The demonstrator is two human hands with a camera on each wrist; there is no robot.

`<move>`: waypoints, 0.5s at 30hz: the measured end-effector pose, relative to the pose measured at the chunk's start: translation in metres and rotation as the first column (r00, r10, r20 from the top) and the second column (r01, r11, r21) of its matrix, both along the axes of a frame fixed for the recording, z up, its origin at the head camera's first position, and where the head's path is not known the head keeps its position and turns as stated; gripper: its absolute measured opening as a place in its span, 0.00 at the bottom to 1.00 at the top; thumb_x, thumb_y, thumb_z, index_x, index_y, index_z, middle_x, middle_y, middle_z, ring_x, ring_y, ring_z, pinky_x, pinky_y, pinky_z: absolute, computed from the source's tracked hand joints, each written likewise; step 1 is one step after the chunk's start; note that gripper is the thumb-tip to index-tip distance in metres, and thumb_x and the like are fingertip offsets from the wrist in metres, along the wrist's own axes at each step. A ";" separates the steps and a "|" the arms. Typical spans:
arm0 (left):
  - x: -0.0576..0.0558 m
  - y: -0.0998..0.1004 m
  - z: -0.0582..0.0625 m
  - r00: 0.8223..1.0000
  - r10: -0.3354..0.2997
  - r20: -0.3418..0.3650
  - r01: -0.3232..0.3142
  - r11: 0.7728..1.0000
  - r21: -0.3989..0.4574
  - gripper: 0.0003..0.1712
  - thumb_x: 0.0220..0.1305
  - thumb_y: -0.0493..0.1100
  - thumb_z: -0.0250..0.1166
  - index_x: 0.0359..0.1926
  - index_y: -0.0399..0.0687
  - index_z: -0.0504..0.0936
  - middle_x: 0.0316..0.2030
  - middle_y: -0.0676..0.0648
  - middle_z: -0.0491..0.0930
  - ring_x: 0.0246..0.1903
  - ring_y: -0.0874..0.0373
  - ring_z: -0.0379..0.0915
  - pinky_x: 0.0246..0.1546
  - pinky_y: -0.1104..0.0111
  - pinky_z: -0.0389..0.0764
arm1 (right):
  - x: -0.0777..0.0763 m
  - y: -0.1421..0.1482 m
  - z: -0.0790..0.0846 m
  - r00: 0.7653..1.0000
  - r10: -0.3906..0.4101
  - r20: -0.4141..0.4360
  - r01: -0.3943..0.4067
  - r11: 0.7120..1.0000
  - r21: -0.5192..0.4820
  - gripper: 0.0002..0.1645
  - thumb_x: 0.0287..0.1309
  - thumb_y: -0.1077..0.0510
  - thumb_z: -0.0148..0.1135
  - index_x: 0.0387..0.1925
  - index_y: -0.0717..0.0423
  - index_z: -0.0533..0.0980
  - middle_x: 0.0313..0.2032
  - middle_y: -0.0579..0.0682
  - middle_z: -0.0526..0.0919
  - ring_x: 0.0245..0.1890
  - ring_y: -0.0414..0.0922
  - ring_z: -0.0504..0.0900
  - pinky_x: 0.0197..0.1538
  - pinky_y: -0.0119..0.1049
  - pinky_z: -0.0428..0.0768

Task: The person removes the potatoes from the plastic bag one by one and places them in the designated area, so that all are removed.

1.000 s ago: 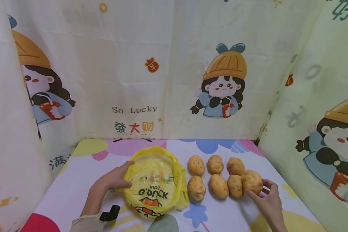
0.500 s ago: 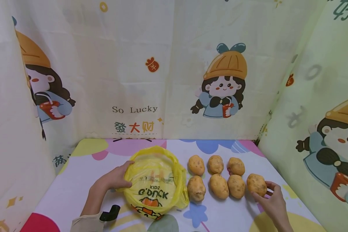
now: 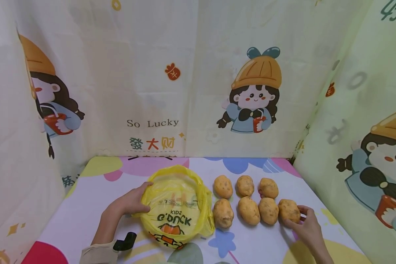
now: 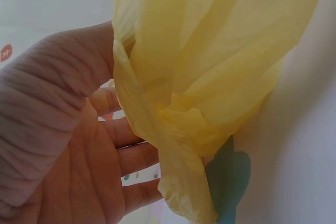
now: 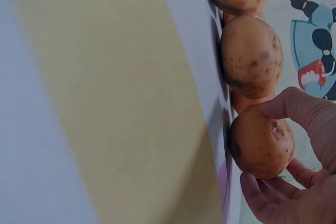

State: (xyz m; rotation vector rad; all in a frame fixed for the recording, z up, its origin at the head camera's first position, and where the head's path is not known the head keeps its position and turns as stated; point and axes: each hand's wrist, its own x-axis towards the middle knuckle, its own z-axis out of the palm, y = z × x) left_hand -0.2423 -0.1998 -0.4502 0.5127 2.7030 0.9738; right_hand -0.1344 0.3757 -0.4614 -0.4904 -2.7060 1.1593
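Note:
On the right side of the table, my right hand (image 3: 306,229) grips a potato (image 3: 289,211) at the right end of the front row. In the right wrist view, the thumb presses the upper side of this potato (image 5: 262,141) and the fingers curl under it. It sits close beside another potato (image 3: 268,211). At the left, my left hand (image 3: 131,200) holds the left edge of a yellow plastic bag (image 3: 206,216), whose mouth is spread wide. The left wrist view shows the fingers (image 4: 137,159) against the bag's thin, crumpled side; the thumb's tip is hidden by the plastic.
Between the bag and my right hand lie several other potatoes in two rows, such as a back-row potato (image 3: 245,186) and a front-row potato (image 3: 223,213). A patterned cloth covers the table (image 3: 244,245). Printed curtains (image 3: 204,91) stand behind and at both sides.
My right hand has moved the potato slightly right and down, from against its neighbour's upper side to the end of the front row. The left hand and bag have stayed put.

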 end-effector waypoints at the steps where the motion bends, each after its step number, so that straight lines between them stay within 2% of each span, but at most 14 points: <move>1: 0.000 0.000 0.000 1.000 -0.004 -0.006 0.004 1.000 -0.003 0.54 0.49 0.37 0.75 0.75 0.36 0.59 0.55 0.38 0.77 0.42 0.51 0.71 0.44 0.58 0.74 | -0.001 0.000 0.000 1.000 0.003 0.001 -0.003 1.000 -0.004 0.54 0.57 0.55 0.75 0.70 0.75 0.51 0.65 0.77 0.63 0.63 0.71 0.71 0.42 0.19 0.68; 9: -0.001 0.000 0.001 1.000 -0.002 -0.008 0.002 1.000 0.001 0.54 0.48 0.37 0.75 0.75 0.36 0.59 0.55 0.38 0.77 0.40 0.52 0.71 0.42 0.59 0.74 | -0.003 0.003 0.006 0.999 0.041 0.024 -0.041 0.999 -0.010 0.56 0.58 0.55 0.73 0.71 0.77 0.48 0.66 0.79 0.61 0.65 0.72 0.67 0.42 0.15 0.64; 12: -0.001 -0.001 0.001 1.000 -0.011 -0.018 0.011 1.000 0.002 0.54 0.48 0.38 0.74 0.75 0.36 0.59 0.56 0.37 0.77 0.41 0.52 0.71 0.43 0.59 0.74 | -0.002 0.002 0.006 0.999 0.048 -0.006 -0.048 0.999 -0.002 0.57 0.56 0.56 0.75 0.70 0.79 0.50 0.65 0.79 0.62 0.65 0.72 0.66 0.43 0.15 0.64; 13: -0.001 -0.001 0.001 1.000 -0.014 -0.022 0.014 1.000 0.002 0.53 0.48 0.38 0.74 0.75 0.36 0.59 0.56 0.36 0.77 0.41 0.52 0.71 0.44 0.58 0.74 | -0.001 0.002 0.006 0.999 0.045 -0.025 -0.044 0.999 0.013 0.57 0.54 0.56 0.76 0.70 0.80 0.51 0.65 0.79 0.62 0.64 0.71 0.66 0.44 0.16 0.65; 15: -0.001 -0.002 0.001 0.999 -0.020 -0.033 0.021 1.000 0.004 0.53 0.48 0.39 0.74 0.74 0.36 0.59 0.58 0.36 0.76 0.43 0.51 0.71 0.46 0.57 0.74 | 0.000 -0.001 0.006 0.996 0.040 -0.074 -0.037 0.998 0.043 0.56 0.52 0.57 0.78 0.68 0.81 0.53 0.63 0.80 0.63 0.63 0.72 0.65 0.51 0.27 0.71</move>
